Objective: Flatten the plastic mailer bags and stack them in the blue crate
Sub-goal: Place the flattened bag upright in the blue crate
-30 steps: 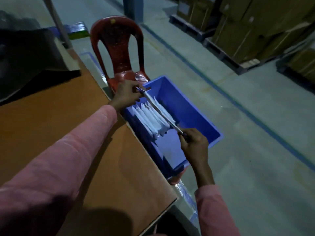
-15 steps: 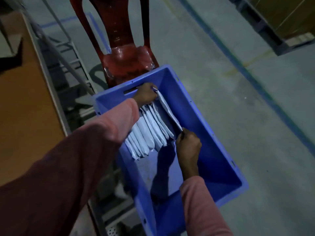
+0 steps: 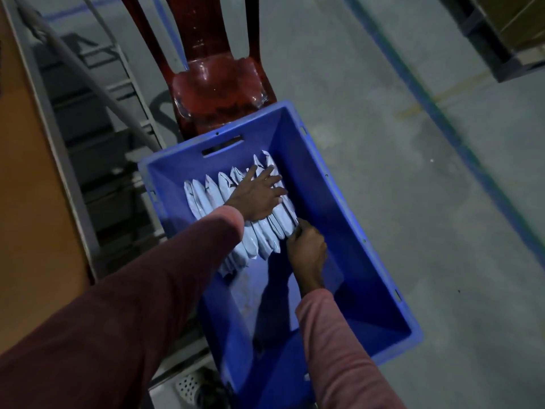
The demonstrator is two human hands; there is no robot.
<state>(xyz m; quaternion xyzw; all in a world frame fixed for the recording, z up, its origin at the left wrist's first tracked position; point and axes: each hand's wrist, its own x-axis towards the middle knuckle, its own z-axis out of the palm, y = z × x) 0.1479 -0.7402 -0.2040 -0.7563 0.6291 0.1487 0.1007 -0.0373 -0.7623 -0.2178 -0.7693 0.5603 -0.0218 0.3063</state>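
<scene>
Pressing hand: the left hand (image 3: 256, 196) is lying open, fingers spread flat on the row of mailer bags (image 3: 206, 196) in the far half of the blue crate (image 3: 324, 202).
Gripping hand: the right hand (image 3: 308, 249) is pinching the near end of the end bag (image 3: 287, 215), the one nearest the crate's right wall, fingers curled.
Mailer bags: leaning edge-on and overlapping across the crate's floor.
Red chair (image 3: 218, 90): standing just beyond the crate's far end.
Counter (image 3: 29, 202): running along the crate's left side.
</scene>
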